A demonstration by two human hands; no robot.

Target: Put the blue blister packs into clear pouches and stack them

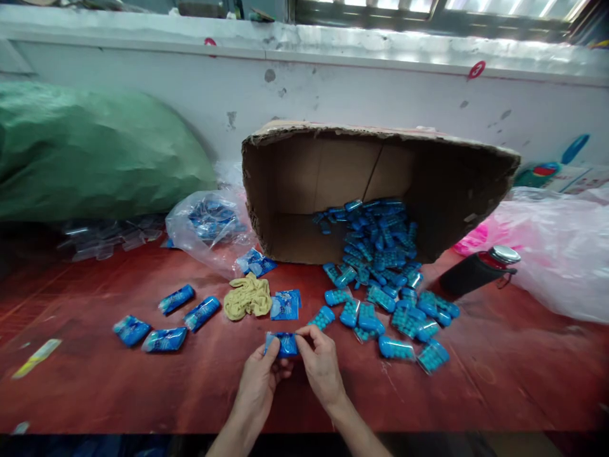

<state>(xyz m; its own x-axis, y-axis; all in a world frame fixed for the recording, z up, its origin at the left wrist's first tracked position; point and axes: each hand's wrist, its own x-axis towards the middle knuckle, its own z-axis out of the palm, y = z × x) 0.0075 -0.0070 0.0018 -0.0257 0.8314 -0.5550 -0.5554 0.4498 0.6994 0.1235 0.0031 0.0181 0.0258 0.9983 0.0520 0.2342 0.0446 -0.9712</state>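
Near the front middle of the table, my left hand [262,376] grips the left end of a blue wrapped packet [287,344], thumb on top and fingers beneath. At the packet's right end, my right hand [321,363] pinches its edge between thumb and forefinger. Just beyond lies a flat blue wrapper [285,305], beside a crumpled yellowish glove [247,297]. Several blue wrapped packets [165,339] rest to the left. On the right, many clear bottles with blue beads [397,348] spill from a tipped cardboard box [295,238].
A black flask [469,274] lies tilted at the right, by pink and clear plastic bags [561,247]. A clear bag of blue wrappers [209,222] sits left of the box. A large green sack [95,152] fills the back left of the red table [95,393].
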